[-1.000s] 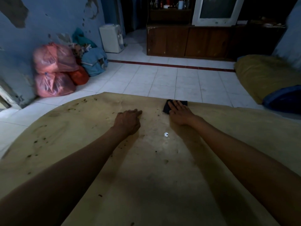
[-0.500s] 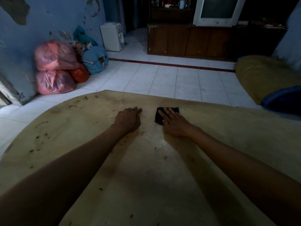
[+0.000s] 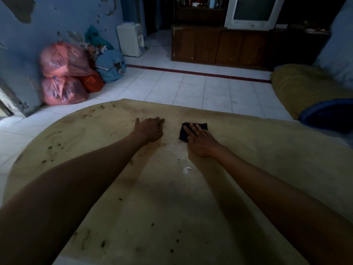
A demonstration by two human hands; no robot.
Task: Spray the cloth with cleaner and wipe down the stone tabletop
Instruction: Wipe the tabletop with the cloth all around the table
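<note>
Right fingers [image 3: 193, 129]: spread and laid flat on top of the dark cloth, pressing it to the tabletop, not pinching it.
Right hand [image 3: 200, 142]: palm down, heel on the stone just behind the cloth, bare forearm reaching in from the lower right.
Cloth [image 3: 184, 133]: small, dark, folded to a rough square; lies near the far edge of the tabletop, partly under the right fingers.
Left fingers [image 3: 158, 120]: held together, pointing toward the cloth, lying on the stone and gripping nothing.
Left hand [image 3: 150, 129]: flat on the tabletop, near the cloth but apart from it.
Tabletop [image 3: 172, 207]: pale stone with a rounded edge, dark specks and smears toward the left and near side.
Floor [image 3: 181, 87]: white tiles beyond the tabletop.
Bags [image 3: 63, 73]: red plastic, stacked against the blue wall at left.
</note>
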